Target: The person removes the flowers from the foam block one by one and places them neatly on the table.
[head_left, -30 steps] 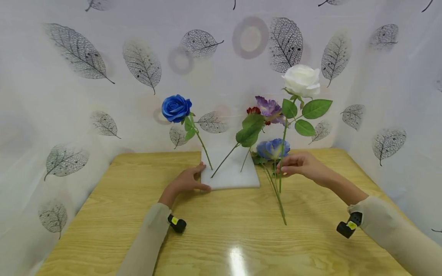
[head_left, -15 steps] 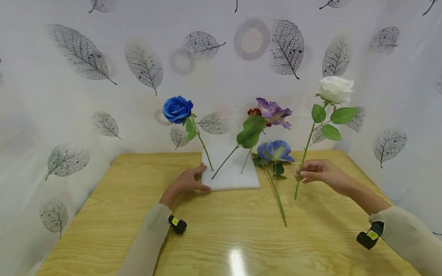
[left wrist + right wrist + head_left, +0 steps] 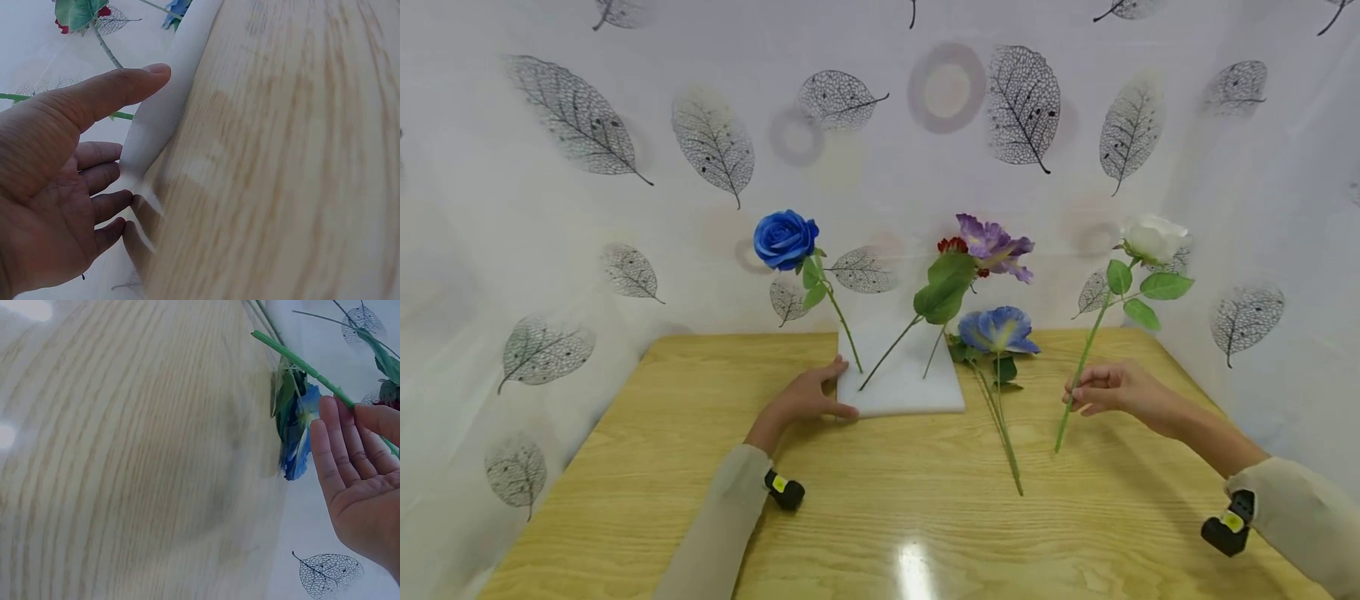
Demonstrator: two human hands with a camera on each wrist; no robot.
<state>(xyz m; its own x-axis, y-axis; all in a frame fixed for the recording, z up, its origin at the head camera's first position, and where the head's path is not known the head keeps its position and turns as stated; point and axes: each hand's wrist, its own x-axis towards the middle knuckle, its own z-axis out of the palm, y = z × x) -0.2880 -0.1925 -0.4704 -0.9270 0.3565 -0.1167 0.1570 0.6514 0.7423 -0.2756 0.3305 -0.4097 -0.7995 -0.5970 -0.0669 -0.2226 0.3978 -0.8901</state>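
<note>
My right hand [image 3: 1123, 390] pinches the green stem of a white rose [image 3: 1153, 240] between thumb and fingers, right of the table's middle. The bloom leans right, and the stem's lower end [image 3: 284, 351] hangs free above the tabletop. My left hand [image 3: 808, 393] rests at the near left corner of a white foam board [image 3: 910, 393], thumb along the front edge and fingers at the left side. In the left wrist view, the thumb [image 3: 119, 87] is nearly straight. A blue rose [image 3: 786, 240], a purple flower [image 3: 992, 247] and a red flower [image 3: 952, 244] stand over the board.
A pale blue flower [image 3: 998, 330] lies right of the board, with stems [image 3: 1009, 450] running toward the front of the wooden table [image 3: 865, 508]. Behind hangs a white curtain [image 3: 850, 183] with leaf prints. Black cameras are strapped to both wrists.
The right hand has carried the white rose rightward, away from the pale blue flower, and lowered it while its bloom tilted right. The left hand has stayed at the foam board.
</note>
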